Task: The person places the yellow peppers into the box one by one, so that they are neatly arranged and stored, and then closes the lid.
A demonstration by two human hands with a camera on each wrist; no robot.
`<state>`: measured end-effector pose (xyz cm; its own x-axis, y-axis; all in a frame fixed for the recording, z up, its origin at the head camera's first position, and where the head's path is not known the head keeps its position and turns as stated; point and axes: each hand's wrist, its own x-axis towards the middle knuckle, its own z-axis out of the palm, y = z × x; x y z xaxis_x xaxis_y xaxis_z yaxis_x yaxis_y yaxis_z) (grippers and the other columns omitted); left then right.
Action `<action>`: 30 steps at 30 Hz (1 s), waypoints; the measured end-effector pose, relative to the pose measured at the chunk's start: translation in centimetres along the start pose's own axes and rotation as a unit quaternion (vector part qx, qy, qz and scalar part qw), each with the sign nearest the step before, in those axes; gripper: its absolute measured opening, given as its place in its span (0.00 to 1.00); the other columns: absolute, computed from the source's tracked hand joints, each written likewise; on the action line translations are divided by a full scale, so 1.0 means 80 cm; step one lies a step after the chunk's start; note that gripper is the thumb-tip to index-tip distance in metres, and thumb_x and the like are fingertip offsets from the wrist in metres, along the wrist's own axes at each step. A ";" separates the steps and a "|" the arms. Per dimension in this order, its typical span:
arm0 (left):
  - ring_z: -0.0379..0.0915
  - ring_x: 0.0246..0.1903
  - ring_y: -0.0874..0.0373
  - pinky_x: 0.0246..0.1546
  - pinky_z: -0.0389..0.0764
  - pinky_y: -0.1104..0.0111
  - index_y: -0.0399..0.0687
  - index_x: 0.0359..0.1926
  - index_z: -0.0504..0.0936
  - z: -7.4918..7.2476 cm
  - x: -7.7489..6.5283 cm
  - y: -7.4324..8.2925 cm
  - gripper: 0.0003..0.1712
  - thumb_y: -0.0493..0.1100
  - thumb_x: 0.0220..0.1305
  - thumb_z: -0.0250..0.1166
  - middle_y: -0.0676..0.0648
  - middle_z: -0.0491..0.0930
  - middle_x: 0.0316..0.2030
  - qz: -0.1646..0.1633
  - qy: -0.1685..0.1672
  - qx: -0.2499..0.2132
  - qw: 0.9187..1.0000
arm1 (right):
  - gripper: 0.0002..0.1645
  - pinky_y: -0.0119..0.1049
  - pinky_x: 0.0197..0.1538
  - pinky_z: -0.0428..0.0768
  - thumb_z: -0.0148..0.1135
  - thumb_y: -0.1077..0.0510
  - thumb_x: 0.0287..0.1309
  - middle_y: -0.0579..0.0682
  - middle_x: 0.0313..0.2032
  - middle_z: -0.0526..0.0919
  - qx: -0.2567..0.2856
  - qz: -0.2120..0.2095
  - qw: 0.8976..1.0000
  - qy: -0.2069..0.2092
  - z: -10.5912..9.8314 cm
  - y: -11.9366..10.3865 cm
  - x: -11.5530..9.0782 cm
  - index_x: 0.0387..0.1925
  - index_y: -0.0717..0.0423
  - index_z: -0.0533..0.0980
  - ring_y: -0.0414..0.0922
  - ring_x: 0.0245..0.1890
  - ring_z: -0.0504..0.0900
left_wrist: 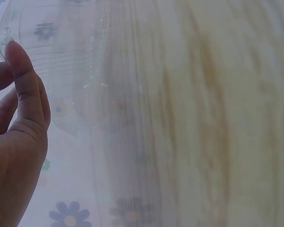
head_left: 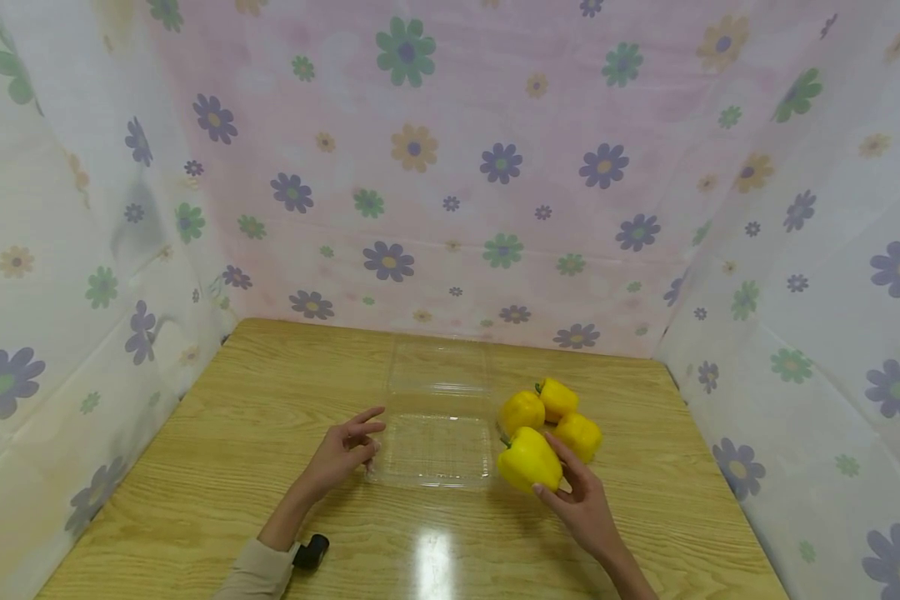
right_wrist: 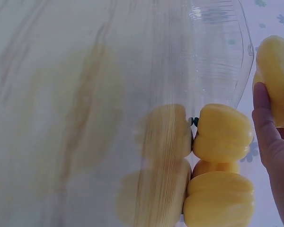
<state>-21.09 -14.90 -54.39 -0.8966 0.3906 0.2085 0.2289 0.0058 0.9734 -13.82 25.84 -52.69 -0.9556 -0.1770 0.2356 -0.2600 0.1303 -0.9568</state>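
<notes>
My right hand (head_left: 581, 500) grips a yellow bell pepper (head_left: 528, 461) with a green stem, held up off the table to the right of the clear plastic container (head_left: 438, 450). In the right wrist view this pepper (right_wrist: 277, 80) sits between thumb and fingers. The container stands with its hinged lid (head_left: 438, 367) laid back behind it. At the container's left edge is my left hand (head_left: 339, 457), fingers loosely bent. The thumb (left_wrist: 22, 71) of that hand overlaps the rim in the left wrist view; whether it touches is hard to tell.
Three more yellow peppers, one at the left (head_left: 522, 412), one at the back (head_left: 557, 400) and one at the right (head_left: 578, 436), rest together on the wooden table (head_left: 270, 400). Flower-patterned cloth (head_left: 450, 167) walls the table's back and sides.
</notes>
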 end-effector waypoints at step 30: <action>0.75 0.27 0.60 0.26 0.83 0.69 0.20 0.64 0.71 0.000 -0.001 0.002 0.24 0.29 0.72 0.60 0.28 0.56 0.75 -0.008 -0.006 -0.017 1.000 | 0.43 0.39 0.51 0.86 0.66 0.76 0.58 0.43 0.69 0.69 0.027 -0.062 0.997 -0.039 0.009 0.004 0.005 0.74 0.67 0.61 0.37 0.63 0.75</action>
<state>-21.03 -14.94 -54.27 -0.8952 0.4022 0.1918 0.2012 -0.0192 0.9794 -14.15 25.12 -52.99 -0.9021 -0.2642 0.3413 -0.3664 0.0509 -0.9291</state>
